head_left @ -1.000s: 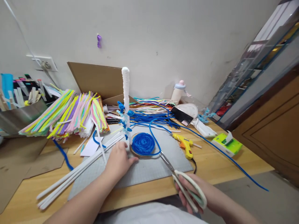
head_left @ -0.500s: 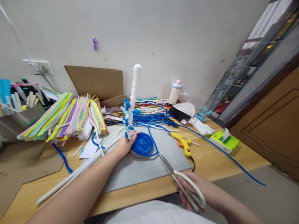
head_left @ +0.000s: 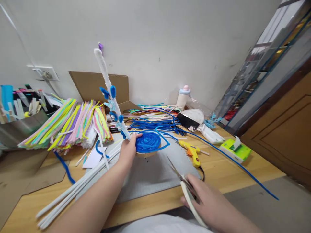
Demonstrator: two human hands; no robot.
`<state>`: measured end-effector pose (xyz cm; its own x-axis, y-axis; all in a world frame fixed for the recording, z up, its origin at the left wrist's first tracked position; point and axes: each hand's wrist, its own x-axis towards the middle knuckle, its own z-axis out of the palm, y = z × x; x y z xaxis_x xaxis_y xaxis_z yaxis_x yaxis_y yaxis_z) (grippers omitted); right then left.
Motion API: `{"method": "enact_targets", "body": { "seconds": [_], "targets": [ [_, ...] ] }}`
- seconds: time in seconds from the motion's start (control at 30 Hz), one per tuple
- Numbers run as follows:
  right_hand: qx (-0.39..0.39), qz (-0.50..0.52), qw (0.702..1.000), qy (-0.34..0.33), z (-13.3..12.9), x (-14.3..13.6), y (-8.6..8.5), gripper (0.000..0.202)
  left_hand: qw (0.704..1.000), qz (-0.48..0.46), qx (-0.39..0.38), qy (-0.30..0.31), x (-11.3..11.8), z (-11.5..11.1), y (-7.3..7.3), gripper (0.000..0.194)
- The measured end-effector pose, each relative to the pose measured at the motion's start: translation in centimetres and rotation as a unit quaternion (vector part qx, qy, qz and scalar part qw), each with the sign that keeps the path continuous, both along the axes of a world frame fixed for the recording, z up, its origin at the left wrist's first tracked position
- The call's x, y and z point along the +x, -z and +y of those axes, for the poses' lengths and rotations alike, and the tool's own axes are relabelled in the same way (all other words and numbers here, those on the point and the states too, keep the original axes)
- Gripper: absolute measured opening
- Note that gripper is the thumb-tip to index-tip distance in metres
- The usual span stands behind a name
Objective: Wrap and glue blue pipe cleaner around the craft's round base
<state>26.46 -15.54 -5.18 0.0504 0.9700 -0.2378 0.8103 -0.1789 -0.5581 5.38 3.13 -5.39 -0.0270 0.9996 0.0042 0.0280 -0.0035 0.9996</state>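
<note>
On the far left, a metal tub (head_left: 23, 127) is full of pens and sticks. Next come big bunches of fuzzy sticks (head_left: 75, 124) in yellow, pink, purple and green. A small white card (head_left: 95, 157) lies on the worktop (head_left: 170, 194), and long white sticks (head_left: 80, 186) lie slanting beside it, partly on the grey mat (head_left: 155, 178). The tall white stem (head_left: 105, 72) leans to the left, with little blue bits on its lower part. The left hand (head_left: 128, 149) is closed around the bottom of the stem and the left edge of the round base (head_left: 148, 142). The base has a blue swirl on top and a wooden rim. It looks lifted a bit above the mat, but its underside is hard to see. A blue strand (head_left: 167, 139) bends out past its right side. Behind it is a pile of blue sticks (head_left: 155, 124). The scissors (head_left: 178, 173) point up toward the base without touching it, and the right hand (head_left: 205, 197) grips their pale handles. A black phone (head_left: 187, 122), a yellow glue gun (head_left: 193, 152) and a green tissue pack (head_left: 235, 149) lie on the right.
</note>
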Motion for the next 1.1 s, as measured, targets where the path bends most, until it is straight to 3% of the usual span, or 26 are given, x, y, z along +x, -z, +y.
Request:
{"method": "enact_targets", "body": {
  "seconds": [0.17, 0.43, 0.63, 1.1],
  "targets": [
    [0.121, -0.085, 0.988, 0.032, 2.1, -2.2, 1.4, 0.031, 1.000, -0.028, 0.007, -0.007, 0.2, -1.1, -1.2, 0.049],
    [0.252, -0.122, 0.959, 0.043, 4.6, -4.7, 2.8, 0.045, 1.000, -0.028, -0.002, -0.006, 0.7, -2.2, -0.7, 0.054],
    [0.291, -0.190, 0.935, 0.061, 5.9, -5.1, 3.1, 0.047, 0.999, -0.038, -0.009, -0.017, 1.2, -2.9, -0.6, 0.049],
    [0.339, -0.190, 0.920, 0.046, 6.4, -4.6, 3.7, 0.033, 0.994, -0.098, -0.043, -0.023, 1.3, -2.6, 0.1, 0.052]
  ]
}}
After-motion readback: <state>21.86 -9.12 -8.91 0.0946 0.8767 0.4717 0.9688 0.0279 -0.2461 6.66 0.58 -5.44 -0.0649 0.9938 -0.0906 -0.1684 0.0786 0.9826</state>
